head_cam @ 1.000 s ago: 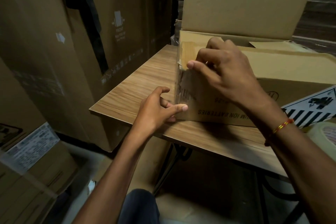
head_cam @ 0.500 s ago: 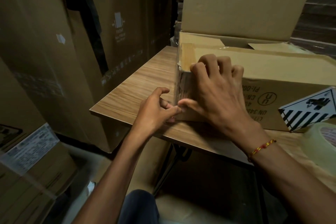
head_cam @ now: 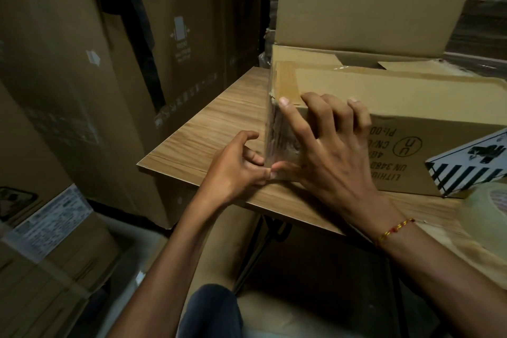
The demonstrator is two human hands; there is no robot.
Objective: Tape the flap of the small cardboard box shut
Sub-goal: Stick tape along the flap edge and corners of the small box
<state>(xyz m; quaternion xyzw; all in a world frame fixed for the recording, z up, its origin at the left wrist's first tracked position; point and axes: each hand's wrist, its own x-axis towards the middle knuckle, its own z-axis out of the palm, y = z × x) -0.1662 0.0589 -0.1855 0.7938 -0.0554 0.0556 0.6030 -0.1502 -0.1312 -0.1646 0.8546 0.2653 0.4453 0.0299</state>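
Right hand [head_cam: 326,151] lies spread flat on the near face of the small brown cardboard box [head_cam: 411,118], fingers straight, index tip up at the top corner edge and thumb low by the bottom corner, pressing a strip of clear tape [head_cam: 282,134] that wraps over that corner. Left hand [head_cam: 236,164] sits at about 9 o'clock of the right, fingers loosely curled, thumb tip meeting the right thumb at the box's bottom corner; whether it pinches the tape end or just steadies the box, can't tell.

Box rests on the wood-grain table [head_cam: 208,129], its taped corner toward the table's left edge, w/ a black-and-white striped hazard label [head_cam: 466,164] at 3 o'clock on the near face. Top flap looks down, a tape band across its left end (glare hides where the strip stops).

Step in hand, by my read: smoothing the strip down, i.e. late in the taping. Next move likely calls for a firm rub along the corner so no edge lifts, then checking the flap holds. Clear tape roll [head_cam: 491,217] waits at 4 o'clock, near the right wrist.
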